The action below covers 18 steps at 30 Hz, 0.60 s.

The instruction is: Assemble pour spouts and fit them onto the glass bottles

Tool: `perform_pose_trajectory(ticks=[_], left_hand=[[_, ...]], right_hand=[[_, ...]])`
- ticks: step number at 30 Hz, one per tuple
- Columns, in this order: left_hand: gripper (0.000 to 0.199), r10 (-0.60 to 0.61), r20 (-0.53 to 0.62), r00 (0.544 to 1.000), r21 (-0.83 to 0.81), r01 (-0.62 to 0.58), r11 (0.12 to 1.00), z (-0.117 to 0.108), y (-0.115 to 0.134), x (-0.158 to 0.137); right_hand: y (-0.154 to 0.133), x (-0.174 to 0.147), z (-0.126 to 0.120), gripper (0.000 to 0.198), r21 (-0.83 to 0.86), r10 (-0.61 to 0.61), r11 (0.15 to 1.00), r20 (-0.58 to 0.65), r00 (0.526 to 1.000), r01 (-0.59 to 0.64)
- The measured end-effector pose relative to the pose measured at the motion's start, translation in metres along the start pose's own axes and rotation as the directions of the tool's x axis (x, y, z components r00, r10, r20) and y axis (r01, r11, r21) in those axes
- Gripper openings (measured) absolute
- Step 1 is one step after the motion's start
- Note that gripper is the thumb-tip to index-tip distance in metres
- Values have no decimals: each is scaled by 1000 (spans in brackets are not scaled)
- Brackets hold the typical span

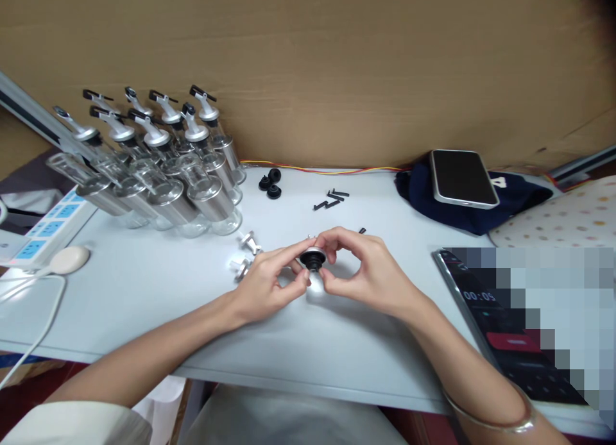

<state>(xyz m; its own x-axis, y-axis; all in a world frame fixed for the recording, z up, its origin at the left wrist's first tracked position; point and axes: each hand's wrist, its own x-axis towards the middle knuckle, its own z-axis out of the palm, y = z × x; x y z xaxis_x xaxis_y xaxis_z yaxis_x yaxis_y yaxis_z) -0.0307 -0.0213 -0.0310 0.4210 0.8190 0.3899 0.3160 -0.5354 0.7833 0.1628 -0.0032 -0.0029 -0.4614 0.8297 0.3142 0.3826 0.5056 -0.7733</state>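
Observation:
A pourer spout [313,259] with a silver rim and a ribbed black stopper is held between both hands over the table, stopper facing me. My left hand [267,281] pinches it from the left, thumb at the stopper's lower end. From the right, my right hand [368,268] grips it with curled fingers and thumb. Two silver spout tops [249,242] lie just beyond my left hand. Farther back are several black rubber stoppers [273,192] and several small black levers [332,203]. Another dark lever [362,231] shows partly behind my right hand.
Glass bottles [212,198] with steel bands crowd the back left, many topped with pourers. A white power strip [45,230] and a round white charger [70,260] sit at left. At right are a phone [464,179] on dark cloth [418,201] and a tablet-like timer screen [481,317].

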Motion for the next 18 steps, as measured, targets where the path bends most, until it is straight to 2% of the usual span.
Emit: perform_pose_trajectory(ticks=[12,18], left_hand=[[44,24,-2,1000,40,-24,999,-2,2,2],[45,-28,-142,989,-65,19,998,2,-1,0]], right_hand=[[-1,-1,2,19,17,15,1000,-10,1000,-15],[1,0,4,22,167,11,986,-51,999,-2]])
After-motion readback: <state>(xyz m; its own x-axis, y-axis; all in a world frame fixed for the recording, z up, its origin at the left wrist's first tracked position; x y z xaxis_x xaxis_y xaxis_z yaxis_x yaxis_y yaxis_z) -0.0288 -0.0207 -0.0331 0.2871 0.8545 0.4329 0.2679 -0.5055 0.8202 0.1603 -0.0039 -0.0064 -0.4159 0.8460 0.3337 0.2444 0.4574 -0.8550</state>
